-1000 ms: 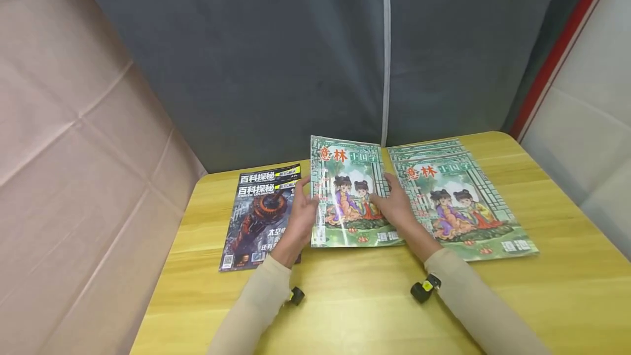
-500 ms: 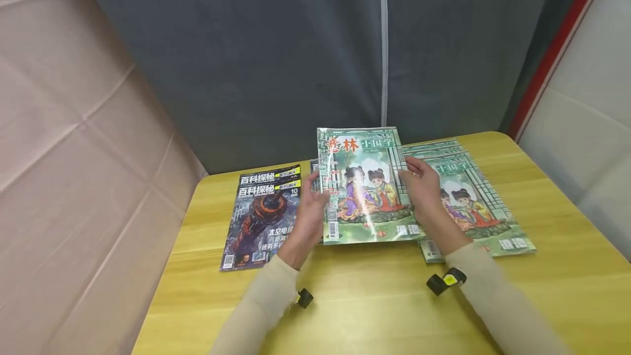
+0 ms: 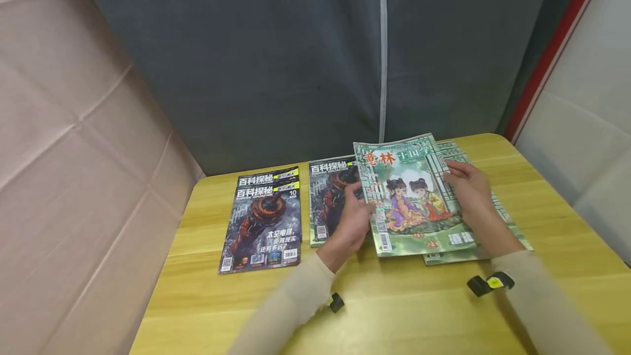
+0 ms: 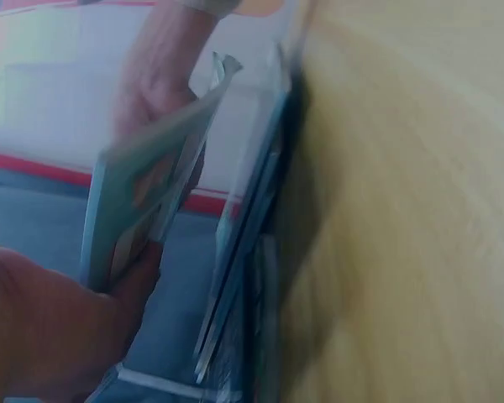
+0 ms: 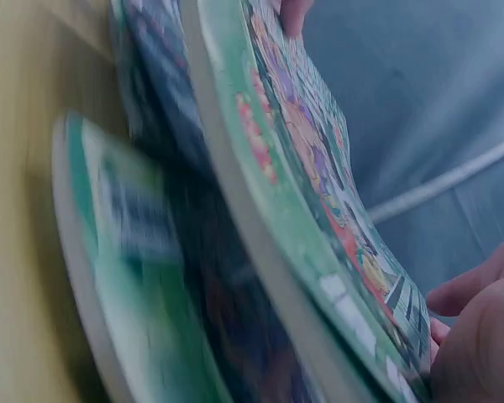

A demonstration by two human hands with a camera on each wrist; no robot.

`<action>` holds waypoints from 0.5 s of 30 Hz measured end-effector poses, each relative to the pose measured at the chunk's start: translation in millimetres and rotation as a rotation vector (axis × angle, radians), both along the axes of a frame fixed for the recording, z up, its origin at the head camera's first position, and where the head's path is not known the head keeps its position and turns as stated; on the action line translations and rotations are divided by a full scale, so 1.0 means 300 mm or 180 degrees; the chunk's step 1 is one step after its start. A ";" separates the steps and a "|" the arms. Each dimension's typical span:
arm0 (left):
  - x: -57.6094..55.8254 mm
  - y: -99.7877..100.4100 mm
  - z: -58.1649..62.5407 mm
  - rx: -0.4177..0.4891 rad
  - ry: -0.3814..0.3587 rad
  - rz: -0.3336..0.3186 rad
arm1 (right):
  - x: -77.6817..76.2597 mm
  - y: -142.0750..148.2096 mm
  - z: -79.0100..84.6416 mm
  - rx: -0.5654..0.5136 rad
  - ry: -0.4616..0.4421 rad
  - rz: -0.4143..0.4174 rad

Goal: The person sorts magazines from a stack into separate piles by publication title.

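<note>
Both my hands hold a green magazine (image 3: 414, 196) with two cartoon children on its cover. My left hand (image 3: 354, 221) grips its left edge, and my right hand (image 3: 470, 196) pinches the right edge. It is tilted, close over the stack of matching green magazines (image 3: 520, 237) at the right, and hides much of that stack. In the right wrist view, a gap shows between the held magazine (image 5: 319, 193) and the green one (image 5: 139, 243) below. A dark magazine (image 3: 325, 185) lies left of it in the middle, partly covered by my left hand.
Two dark science magazines (image 3: 263, 223) overlap on the left of the yellow wooden table (image 3: 384, 311). A grey curtain (image 3: 246, 70) hangs along the back edge. Pale cloth walls (image 3: 74, 179) stand at both sides.
The green magazine has moved from the middle to the right with both hands, lifting and then lowering. The dark magazine beneath its earlier place has come into view.
</note>
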State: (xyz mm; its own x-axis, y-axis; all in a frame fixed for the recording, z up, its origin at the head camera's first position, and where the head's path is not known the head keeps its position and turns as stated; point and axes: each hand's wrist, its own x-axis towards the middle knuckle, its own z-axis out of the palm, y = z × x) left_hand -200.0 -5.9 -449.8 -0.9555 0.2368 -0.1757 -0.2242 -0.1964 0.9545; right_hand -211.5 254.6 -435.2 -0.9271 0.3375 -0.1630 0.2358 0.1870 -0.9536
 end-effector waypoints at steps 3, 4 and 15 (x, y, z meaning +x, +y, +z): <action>-0.001 0.047 -0.019 0.0005 -0.0006 -0.0327 | 0.010 0.060 -0.012 0.0252 -0.0139 -0.0075; -0.002 0.061 -0.024 -0.0020 0.0015 -0.0449 | 0.015 0.079 -0.015 0.0327 -0.0188 -0.0087; -0.004 0.164 -0.042 -0.0729 0.0199 -0.1213 | 0.068 0.233 -0.045 0.0878 -0.0577 -0.0008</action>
State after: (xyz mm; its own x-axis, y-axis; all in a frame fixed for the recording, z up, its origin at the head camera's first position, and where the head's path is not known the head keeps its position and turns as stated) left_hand -201.3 43.3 -462.4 -0.8180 0.5358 -0.2093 -0.1801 0.1070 0.9778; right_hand -191.2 324.6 -448.8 -0.8904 0.3943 -0.2273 0.3978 0.4316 -0.8096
